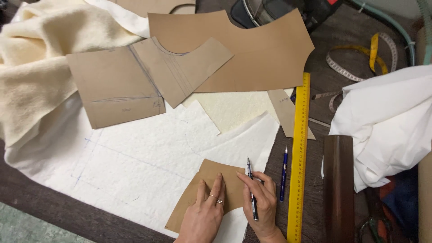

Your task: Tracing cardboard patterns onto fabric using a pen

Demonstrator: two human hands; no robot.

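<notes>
Here, left hand [208,211] flat and open, fingers spread, pressing a small brown paper pattern piece [215,177] onto white fabric [148,157] near the table's front edge. Right hand [262,202] closed around a black pen [251,191] (tip up, at the piece's right edge). Just to the right: a blue pen [283,173] and a long yellow ruler [299,157], lying side by side on the dark table [54,209].
</notes>
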